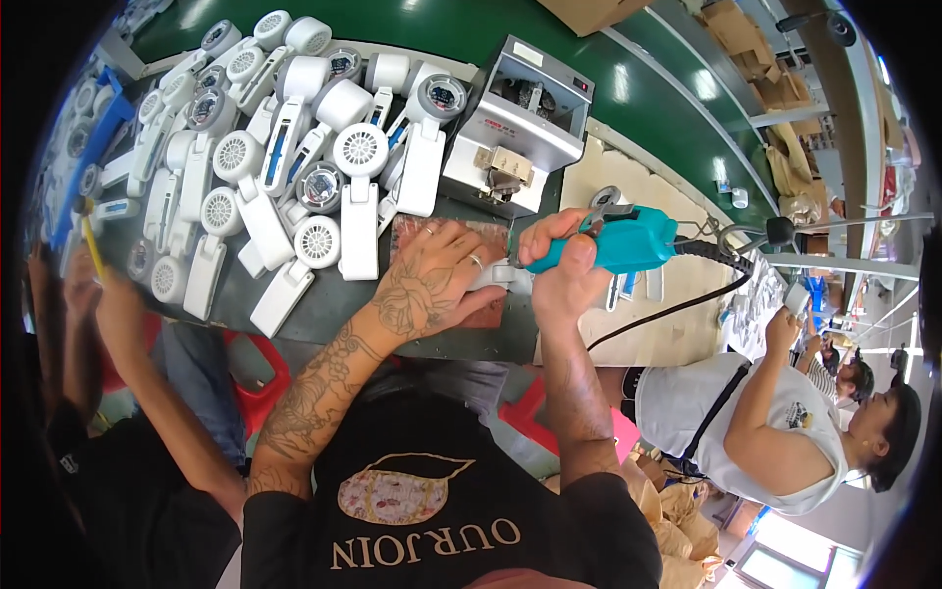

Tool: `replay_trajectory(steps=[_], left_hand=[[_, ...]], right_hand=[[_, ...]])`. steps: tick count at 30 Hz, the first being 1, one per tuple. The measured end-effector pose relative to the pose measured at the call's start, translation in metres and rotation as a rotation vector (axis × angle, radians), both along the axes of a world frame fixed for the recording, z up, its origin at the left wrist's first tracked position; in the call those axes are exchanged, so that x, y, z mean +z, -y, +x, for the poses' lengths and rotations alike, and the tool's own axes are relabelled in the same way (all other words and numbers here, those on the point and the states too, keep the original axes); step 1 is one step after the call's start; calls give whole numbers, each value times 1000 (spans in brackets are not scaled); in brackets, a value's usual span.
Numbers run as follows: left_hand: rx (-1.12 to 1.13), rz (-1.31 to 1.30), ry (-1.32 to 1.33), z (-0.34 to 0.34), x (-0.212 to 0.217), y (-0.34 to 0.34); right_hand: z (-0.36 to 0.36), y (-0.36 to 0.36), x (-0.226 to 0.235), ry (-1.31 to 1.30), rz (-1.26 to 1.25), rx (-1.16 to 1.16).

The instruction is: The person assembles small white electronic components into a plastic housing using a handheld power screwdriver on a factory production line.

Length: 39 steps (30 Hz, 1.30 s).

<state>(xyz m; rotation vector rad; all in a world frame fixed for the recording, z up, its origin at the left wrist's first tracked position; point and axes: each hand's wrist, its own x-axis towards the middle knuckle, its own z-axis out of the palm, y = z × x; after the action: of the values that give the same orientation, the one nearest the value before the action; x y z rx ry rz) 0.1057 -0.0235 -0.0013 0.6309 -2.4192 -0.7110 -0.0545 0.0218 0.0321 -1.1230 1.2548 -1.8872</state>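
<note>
My right hand (pixel 567 270) is wrapped around a teal electric screwdriver (pixel 633 239), held almost level with its nose pointing left. A black cord runs from its back end. My left hand (pixel 432 270), with rings on its fingers, is bent over a white plastic fan part (pixel 496 278) and holds it down on a reddish mat (pixel 483 316). Most of that part is hidden under my fingers. The screwdriver's nose is close to the part; whether they touch, I cannot tell.
Many white handheld fans (pixel 358 152) are heaped at the left of the bench. A grey screw feeder (pixel 515 128) stands behind my hands. Beyond lies a green conveyor belt (pixel 657 74). A co-worker's hand (pixel 118 299) is at left; another person (pixel 746 422) sits at right.
</note>
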Motion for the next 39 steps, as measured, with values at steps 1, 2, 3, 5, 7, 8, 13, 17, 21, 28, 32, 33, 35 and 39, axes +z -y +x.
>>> replay_trajectory(steps=[1, 2, 3, 5, 7, 8, 13, 17, 21, 28, 32, 33, 35, 39], left_hand=[[-3, 2, -1, 0, -1, 0], [2, -32, -1, 0, -1, -1], [10, -70, 0, -1, 0, -1], [18, -64, 13, -1, 4, -1], [25, -64, 25, 1, 4, -3], [27, -83, 24, 1, 1, -3], [-1, 4, 8, 5, 8, -2], [13, 12, 11, 5, 7, -4], [-7, -6, -21, 6, 6, -8], [27, -3, 18, 9, 6, -5], [84, -95, -75, 2, -8, -3], [44, -41, -55, 1, -4, -1], [27, -14, -55, 2, 3, 2], [8, -21, -3, 1, 7, -2]], right_hand=[[0, 0, -1, 17, -17, 18], [1, -1, -1, 15, -17, 15], [3, -1, -1, 11, -16, 5], [3, 0, -1, 2, -25, -4], [4, 0, -2, -23, -5, -1], [5, 1, 2, -28, -16, -1], [10, 18, 33, -55, 60, -9], [9, 60, 23, -96, -174, -38], [6, 70, 5, -123, -265, -1], [14, 53, 22, -25, -69, -15], [6, 9, 38, -59, -33, -58], [7, -3, 39, -59, 15, -83], [8, -14, 35, -99, 26, -67], [6, -26, 27, -88, 73, -58]])
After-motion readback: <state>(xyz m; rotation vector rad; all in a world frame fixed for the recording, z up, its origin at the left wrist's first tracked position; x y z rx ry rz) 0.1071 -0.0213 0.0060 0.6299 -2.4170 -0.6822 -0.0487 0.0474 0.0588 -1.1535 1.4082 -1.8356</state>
